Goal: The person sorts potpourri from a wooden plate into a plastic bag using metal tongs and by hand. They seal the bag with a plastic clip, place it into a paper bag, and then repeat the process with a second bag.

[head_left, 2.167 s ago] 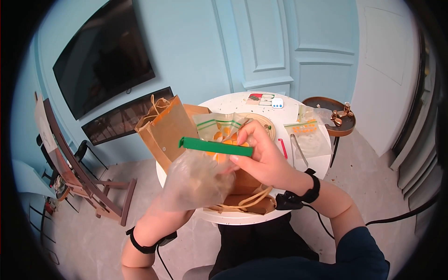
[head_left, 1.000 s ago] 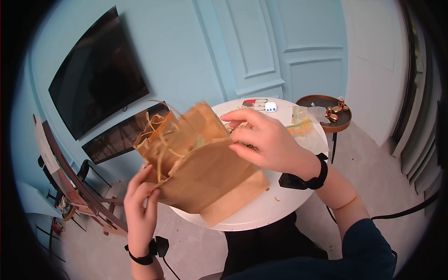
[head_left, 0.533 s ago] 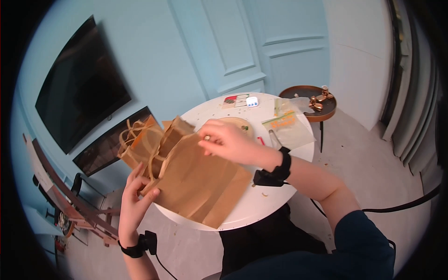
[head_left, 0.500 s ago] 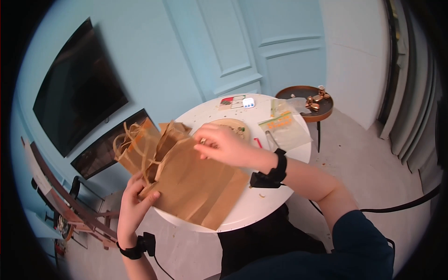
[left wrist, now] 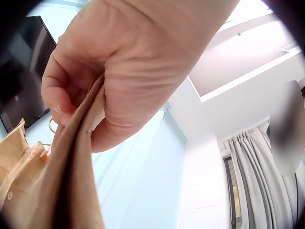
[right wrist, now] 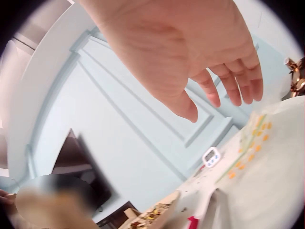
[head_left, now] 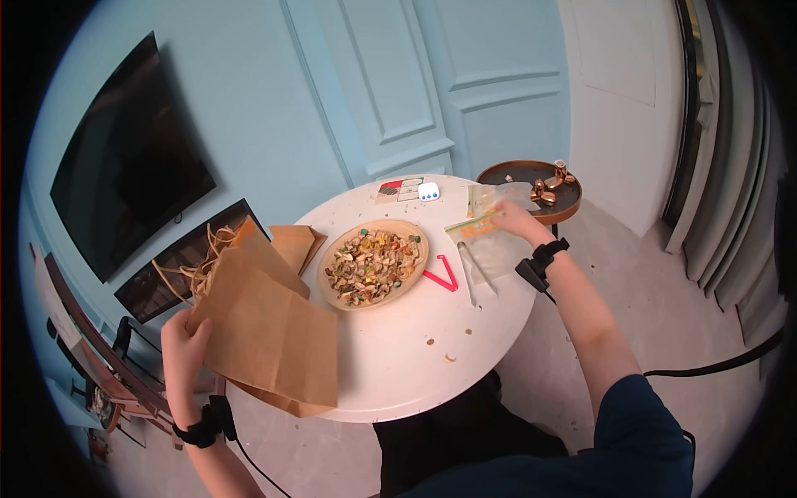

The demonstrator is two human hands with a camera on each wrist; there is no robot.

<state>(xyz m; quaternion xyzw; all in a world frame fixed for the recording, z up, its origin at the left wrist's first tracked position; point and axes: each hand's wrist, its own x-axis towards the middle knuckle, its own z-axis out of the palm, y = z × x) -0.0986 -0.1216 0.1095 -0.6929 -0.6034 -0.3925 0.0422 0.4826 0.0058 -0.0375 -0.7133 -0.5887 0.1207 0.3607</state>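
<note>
My left hand (head_left: pixel 184 349) pinches the top edge of a brown paper bag (head_left: pixel 270 324), which leans over the near left side of the table. Two layers of the bag's edge show between thumb and fingers (left wrist: pixel 61 101) in the left wrist view. Over at the right, my right hand (head_left: pixel 516 221) hangs above clear zip bags (head_left: pixel 496 253) with orange print. Its fingers are loosely extended and hold nothing in the right wrist view. A round plate (head_left: pixel 325 283) heaped with mixed small dried pieces sits mid-table.
Metal tongs (head_left: pixel 479 270) and a pink bag clip (head_left: pixel 448 274) lie between plate and zip bags. A white timer (head_left: pixel 428 192) stands at the back. Another paper bag (head_left: pixel 290 246) stands behind the held one. A few crumbs dot the white round table (head_left: pixel 398 365).
The green clip and filled bag my hands held earlier are out of sight. The paper bag has shifted left with my left hand, uncovering the plate. My right hand has moved right to the zip bags.
</note>
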